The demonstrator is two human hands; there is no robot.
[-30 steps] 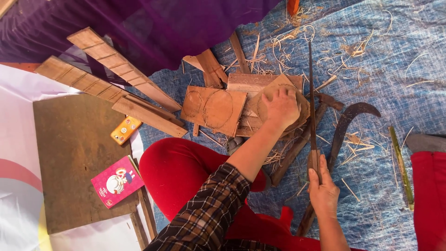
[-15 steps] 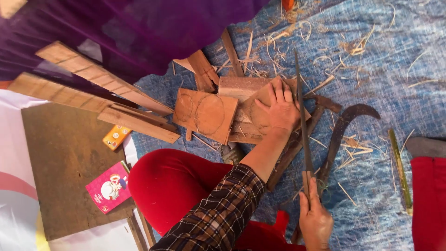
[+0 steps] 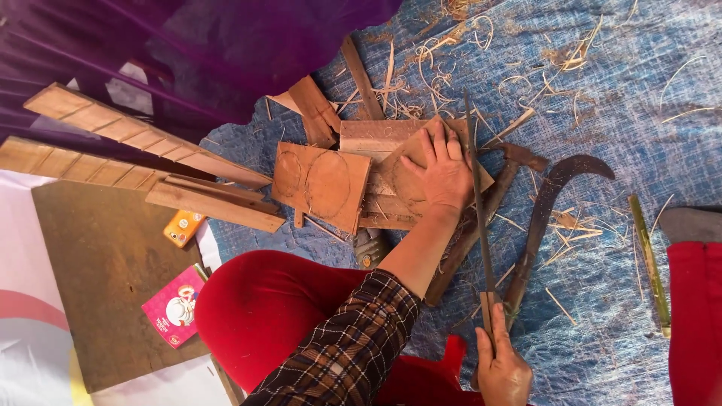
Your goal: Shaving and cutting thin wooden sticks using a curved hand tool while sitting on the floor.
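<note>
My left hand (image 3: 444, 177), on a plaid-sleeved arm, presses flat on a brown wooden piece (image 3: 410, 188) that lies on a pile of small boards. A square board with circles drawn on it (image 3: 322, 184) lies just left of it. My right hand (image 3: 500, 368), at the bottom edge, grips the wooden handle of a long thin metal blade (image 3: 477, 203). The blade runs up past the right side of my left hand and over the edge of the wooden piece.
A curved rusty sickle (image 3: 556, 195) and a hammer-like tool (image 3: 500, 192) lie right of the blade on the blue tarp (image 3: 624, 98), among shavings. Long notched planks (image 3: 143, 143) and a dark board (image 3: 98, 278) lie left. My red-clad knees (image 3: 263, 316) flank the work.
My right hand has drawn the blade back toward me, so its tip sits lower beside my left hand. My left hand has stayed pressed on the wooden piece.
</note>
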